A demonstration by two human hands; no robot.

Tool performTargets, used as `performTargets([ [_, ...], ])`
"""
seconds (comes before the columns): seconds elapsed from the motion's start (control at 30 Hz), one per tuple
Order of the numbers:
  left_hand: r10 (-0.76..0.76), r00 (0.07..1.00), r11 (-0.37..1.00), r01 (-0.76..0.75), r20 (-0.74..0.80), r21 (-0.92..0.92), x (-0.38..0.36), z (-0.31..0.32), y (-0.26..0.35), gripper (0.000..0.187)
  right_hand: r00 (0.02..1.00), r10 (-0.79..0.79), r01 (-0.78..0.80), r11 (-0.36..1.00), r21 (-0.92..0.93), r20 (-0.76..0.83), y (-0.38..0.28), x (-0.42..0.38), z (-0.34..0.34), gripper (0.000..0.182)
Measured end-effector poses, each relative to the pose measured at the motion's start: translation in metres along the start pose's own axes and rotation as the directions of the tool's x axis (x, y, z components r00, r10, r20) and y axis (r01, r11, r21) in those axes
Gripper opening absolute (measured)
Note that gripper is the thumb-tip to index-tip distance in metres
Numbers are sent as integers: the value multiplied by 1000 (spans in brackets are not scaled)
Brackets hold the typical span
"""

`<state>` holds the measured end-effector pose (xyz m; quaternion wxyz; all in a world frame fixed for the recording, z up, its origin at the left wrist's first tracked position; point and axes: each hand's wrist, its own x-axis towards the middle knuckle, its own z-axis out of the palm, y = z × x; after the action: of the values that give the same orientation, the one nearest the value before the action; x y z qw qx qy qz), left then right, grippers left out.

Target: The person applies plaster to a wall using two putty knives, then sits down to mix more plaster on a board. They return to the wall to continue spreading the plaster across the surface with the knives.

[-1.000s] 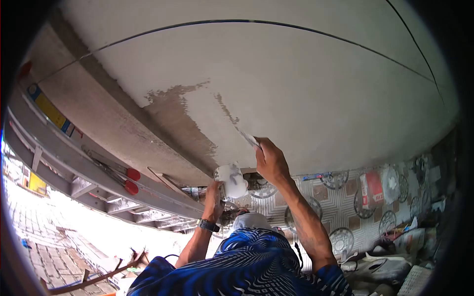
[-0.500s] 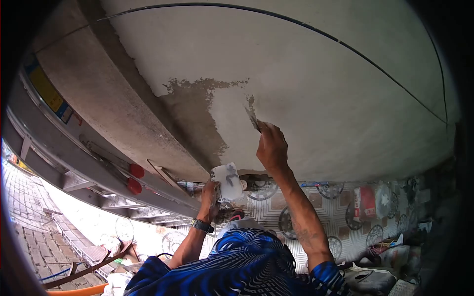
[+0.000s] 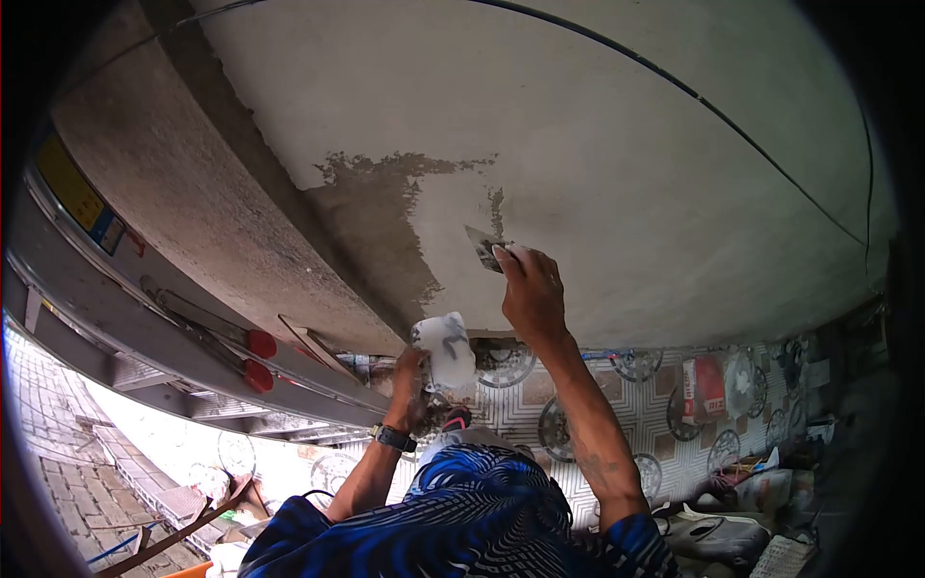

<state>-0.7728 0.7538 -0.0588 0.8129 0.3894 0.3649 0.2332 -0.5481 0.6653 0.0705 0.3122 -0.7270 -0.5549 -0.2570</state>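
My right hand (image 3: pixel 533 289) is closed on a putty knife (image 3: pixel 485 249), its thin blade against or very close to the wall (image 3: pixel 597 193). White putty coats much of that wall, and a bare grey-brown patch (image 3: pixel 371 222) shows left of the blade. Lower down, my left hand (image 3: pixel 409 378) grips a white plate (image 3: pixel 447 353) smeared with white putty and dark marks. The fingers beneath the plate are partly hidden.
A metal ladder (image 3: pixel 183 328) with red caps leans along the left by a concrete ledge (image 3: pixel 183 164). Black cable (image 3: pixel 665 72) crosses the wall. A red and white bag (image 3: pixel 703 390) lies on the patterned tile floor (image 3: pixel 520 414).
The putty knife has turned so its blade face shows more, and its tip sits slightly lower and left. My left hand with the plate has barely moved. The view has shifted slightly.
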Motion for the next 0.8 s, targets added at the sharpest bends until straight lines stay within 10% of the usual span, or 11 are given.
performTargets([
  [0.8, -35, 999, 984, 28, -33, -174, -12, 7, 31, 30, 895, 432, -433, 780, 451, 113, 14, 5, -1, 20],
])
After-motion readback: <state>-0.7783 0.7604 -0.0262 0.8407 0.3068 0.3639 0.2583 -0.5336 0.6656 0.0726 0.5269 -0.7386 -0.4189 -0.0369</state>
